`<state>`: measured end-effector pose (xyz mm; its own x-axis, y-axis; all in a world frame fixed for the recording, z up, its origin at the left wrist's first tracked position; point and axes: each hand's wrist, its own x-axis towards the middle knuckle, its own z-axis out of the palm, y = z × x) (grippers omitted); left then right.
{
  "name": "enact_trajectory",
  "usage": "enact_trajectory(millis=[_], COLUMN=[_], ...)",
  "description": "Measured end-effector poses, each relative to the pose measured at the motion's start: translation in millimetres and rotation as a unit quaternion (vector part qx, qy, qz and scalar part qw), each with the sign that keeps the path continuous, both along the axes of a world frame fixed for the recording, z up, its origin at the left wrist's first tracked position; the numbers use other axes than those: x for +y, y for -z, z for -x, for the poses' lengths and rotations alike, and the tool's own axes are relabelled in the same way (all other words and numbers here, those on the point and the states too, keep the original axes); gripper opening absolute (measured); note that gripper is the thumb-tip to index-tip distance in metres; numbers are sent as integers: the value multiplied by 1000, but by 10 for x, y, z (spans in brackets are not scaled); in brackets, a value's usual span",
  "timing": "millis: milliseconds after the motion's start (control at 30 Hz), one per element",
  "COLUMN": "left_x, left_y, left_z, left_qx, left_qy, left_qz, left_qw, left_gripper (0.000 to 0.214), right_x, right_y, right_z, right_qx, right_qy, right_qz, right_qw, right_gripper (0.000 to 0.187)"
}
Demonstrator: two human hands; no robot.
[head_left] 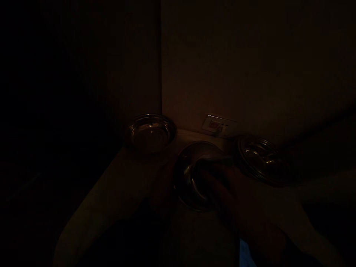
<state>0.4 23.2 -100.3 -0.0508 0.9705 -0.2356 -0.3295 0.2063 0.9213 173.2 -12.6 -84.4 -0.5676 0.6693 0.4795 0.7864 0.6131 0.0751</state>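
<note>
The scene is very dark. A steel plate [187, 178] is tilted up near the middle of a pale counter [122, 181]. My right hand [222, 183] lies over the plate's inner face, fingers closed on what looks like a pale cloth [213, 160] pressed against the metal. My right forearm runs down to the lower right. A dim shape at the plate's left rim seems to be my left hand [162, 189]; its fingers are lost in shadow.
A second steel plate [151, 132] sits in the counter's back corner. A third steel plate [260, 157] lies to the right. A wall socket [217, 125] is on the wall just behind them. The counter's left edge drops into darkness.
</note>
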Motion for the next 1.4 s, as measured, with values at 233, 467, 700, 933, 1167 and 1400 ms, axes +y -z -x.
enact_trajectory(millis=[233, 467, 700, 933, 1167, 1400], left_x=[-11, 0, 22, 0, 16, 4], left_y=[-16, -66, -25, -116, -73, -92], left_z=[-11, -8, -41, -16, -26, -13], left_qx=[16, 3, -77, -77, -56, -64], left_qy=[0, -3, -10, -9, -7, -17], left_qz=[7, -5, 73, 48, 35, 23], left_qw=[1000, 1000, 994, 996, 998, 998], left_gripper=[24, 20, 29, 28, 31, 28], right_x=[-165, 14, -164, 78, -54, 168], right_y=[-3, -101, -162, -271, -260, -314], right_z=[102, 63, 161, 209, 251, 182], right_qx=[4, -10, -53, -78, -96, -97], right_qy=[-40, 15, -69, 5, -58, 26], right_qz=[15, 2, -23, -36, -39, -48], right_qw=[999, 1000, 996, 996, 993, 994], right_gripper=[37, 41, 34, 38, 37, 36])
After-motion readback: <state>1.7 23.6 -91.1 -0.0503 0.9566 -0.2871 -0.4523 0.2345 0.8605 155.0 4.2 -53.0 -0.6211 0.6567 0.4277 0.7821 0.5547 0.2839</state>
